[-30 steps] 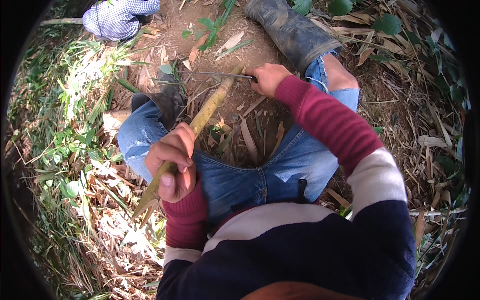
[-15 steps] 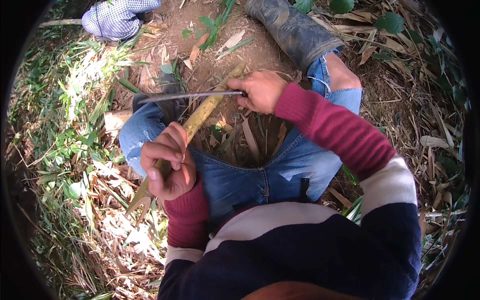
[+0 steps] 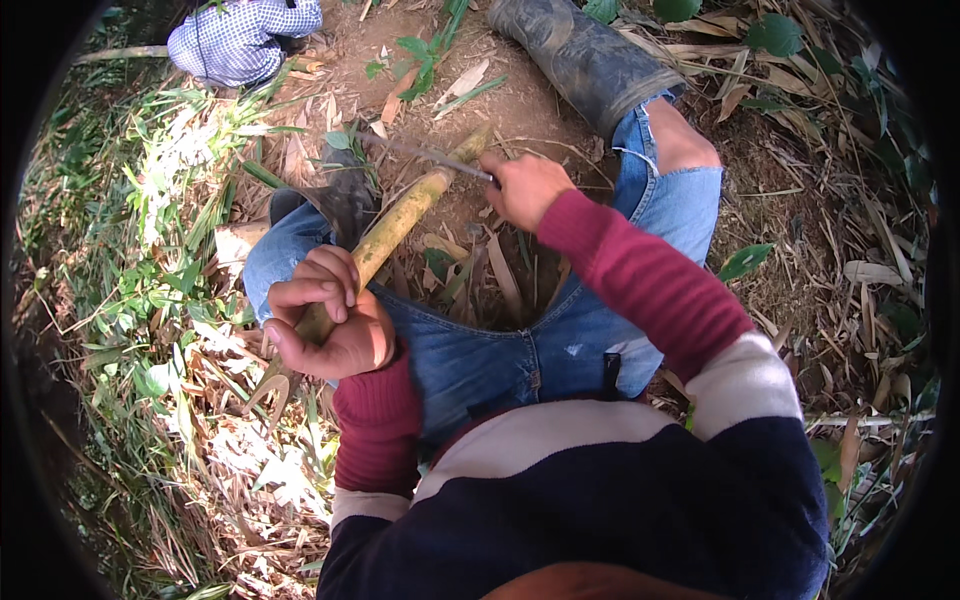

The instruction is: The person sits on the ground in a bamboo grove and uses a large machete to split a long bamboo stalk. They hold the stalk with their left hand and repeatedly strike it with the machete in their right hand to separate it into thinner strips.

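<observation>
The left hand point(image 3: 330, 310) is half curled, palm turned partly up, the fingers bent loosely about the lower part of a bamboo pole point(image 3: 385, 240) and the thumb standing out to the side; the right hand point(image 3: 528, 190) is closed in a fist on the handle of a long-bladed knife point(image 3: 425, 154), with most of the handle hidden by the fingers; the bamboo pole, yellow-green and mottled, slants between the person's spread legs, its far end over the brown soil point(image 3: 530, 125) and its near end, split into a fork, beyond the left hand over sunlit dry leaves point(image 3: 280, 480); the knife's blade points left, crossing the pole near its far end, close to a paler patch; the blade is blurred, and whether it touches the pole I cannot tell.

The person sits in blue jeans point(image 3: 450, 340), ripped open at the right knee; the dark right boot point(image 3: 590, 65) stretches away toward the upper edge, and the left boot point(image 3: 348, 190) stands in shade just left of the pole; the sweater point(image 3: 640, 265) is burgundy at both forearms, then white, then navy.

A small green plant point(image 3: 425, 60) grows from the soil ahead, between the two boots; in the upper left corner, well apart, is another person in a checked shirt point(image 3: 235, 40); green undergrowth point(image 3: 150, 290) covers the left side.
</observation>
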Action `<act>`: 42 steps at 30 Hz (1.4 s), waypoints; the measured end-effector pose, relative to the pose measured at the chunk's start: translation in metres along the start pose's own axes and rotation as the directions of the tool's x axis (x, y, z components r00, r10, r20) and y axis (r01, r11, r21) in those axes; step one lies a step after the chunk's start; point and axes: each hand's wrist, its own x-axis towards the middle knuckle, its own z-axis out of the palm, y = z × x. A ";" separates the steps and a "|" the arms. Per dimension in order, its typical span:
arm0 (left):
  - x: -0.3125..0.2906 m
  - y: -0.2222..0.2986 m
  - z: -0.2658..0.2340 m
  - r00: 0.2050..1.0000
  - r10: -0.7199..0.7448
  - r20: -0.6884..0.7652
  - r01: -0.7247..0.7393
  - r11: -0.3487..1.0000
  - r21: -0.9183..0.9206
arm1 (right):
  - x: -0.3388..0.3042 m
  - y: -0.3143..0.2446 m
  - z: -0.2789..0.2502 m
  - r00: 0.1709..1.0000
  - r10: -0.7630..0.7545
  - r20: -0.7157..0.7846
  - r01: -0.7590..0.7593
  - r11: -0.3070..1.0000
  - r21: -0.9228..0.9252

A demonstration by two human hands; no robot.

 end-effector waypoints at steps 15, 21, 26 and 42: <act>0.002 -0.001 0.000 0.963 0.017 -0.269 0.011 0.994 0.105 | -0.025 -0.037 0.041 0.989 0.084 -0.125 -0.062 0.983 0.171; 0.006 -0.003 0.010 0.930 0.060 -0.362 0.013 0.981 0.195 | -0.033 -0.048 0.042 0.988 0.100 -0.120 -0.066 0.964 0.256; 0.006 -0.002 -0.003 0.902 -0.004 -0.432 0.057 0.993 0.108 | -0.017 -0.044 0.067 0.955 0.226 -0.191 -0.155 0.932 0.328; 0.038 -0.006 0.005 0.790 -0.061 -0.610 0.126 0.990 0.064 | -0.031 -0.067 0.079 0.953 0.129 -0.273 -0.007 0.912 0.410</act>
